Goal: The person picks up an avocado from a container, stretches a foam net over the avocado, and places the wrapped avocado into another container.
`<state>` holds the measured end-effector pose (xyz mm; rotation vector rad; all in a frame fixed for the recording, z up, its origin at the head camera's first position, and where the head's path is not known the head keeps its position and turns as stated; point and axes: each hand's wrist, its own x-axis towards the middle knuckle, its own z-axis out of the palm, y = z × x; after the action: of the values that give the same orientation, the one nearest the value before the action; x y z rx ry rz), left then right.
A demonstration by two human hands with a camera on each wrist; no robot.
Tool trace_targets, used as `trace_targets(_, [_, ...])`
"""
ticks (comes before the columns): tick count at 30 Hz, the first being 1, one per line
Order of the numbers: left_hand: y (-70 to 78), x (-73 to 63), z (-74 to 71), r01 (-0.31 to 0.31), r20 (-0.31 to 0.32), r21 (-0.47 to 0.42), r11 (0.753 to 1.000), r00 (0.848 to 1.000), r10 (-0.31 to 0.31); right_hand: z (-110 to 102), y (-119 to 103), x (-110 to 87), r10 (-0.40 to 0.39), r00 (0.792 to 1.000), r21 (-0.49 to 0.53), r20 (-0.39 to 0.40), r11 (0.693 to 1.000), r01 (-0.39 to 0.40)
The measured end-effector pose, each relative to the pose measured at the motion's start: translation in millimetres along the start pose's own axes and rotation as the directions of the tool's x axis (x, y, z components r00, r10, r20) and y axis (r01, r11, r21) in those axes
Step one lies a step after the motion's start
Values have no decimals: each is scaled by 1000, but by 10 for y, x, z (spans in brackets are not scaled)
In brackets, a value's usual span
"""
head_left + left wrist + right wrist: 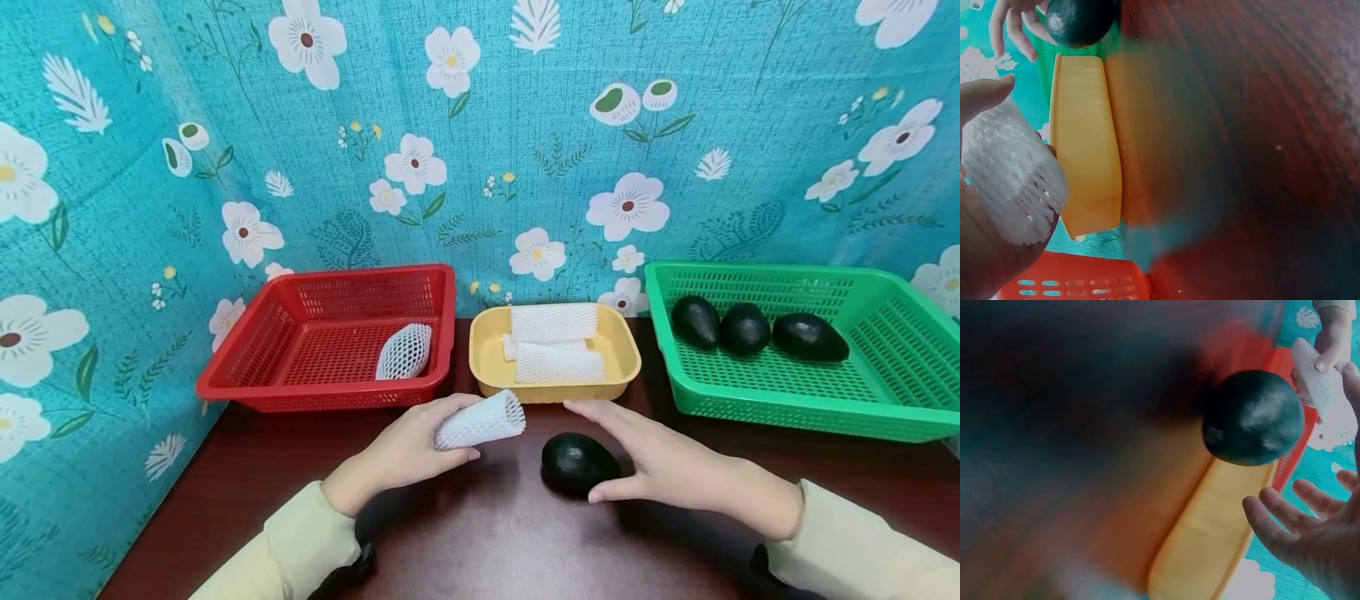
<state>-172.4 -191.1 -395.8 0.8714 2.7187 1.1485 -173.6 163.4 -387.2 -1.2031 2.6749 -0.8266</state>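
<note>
My left hand (397,450) grips a white foam net sleeve (480,422), its open end pointing right. In the left wrist view the thumb lies over the sleeve (1013,175). A dark avocado (574,463) lies on the table between my hands. Beside it, my right hand (675,462) has its fingers spread and thumb apart; in the right wrist view a gap shows between these fingers and the avocado (1254,419). More foam net sleeves (558,363) lie in the yellow tray (486,350) behind the avocado.
At the back left, a red basket (322,400) holds one avocado in a foam net (405,352). A green basket (810,414) at the back right contains three bare avocados (745,329). Flowered turquoise cloth (495,158) hangs behind the dark wooden table (480,542).
</note>
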Motion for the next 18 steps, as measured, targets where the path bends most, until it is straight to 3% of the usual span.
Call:
trace_targets(8, [-62,12,59,3,21,8,1000,1000,-3,177,133,-11,-22,999,31,41,999,20])
trace_targets(18, [-97,40,96,32,64,-1,999,997,-32,287,197,4,-66,997,-15,35,998,66])
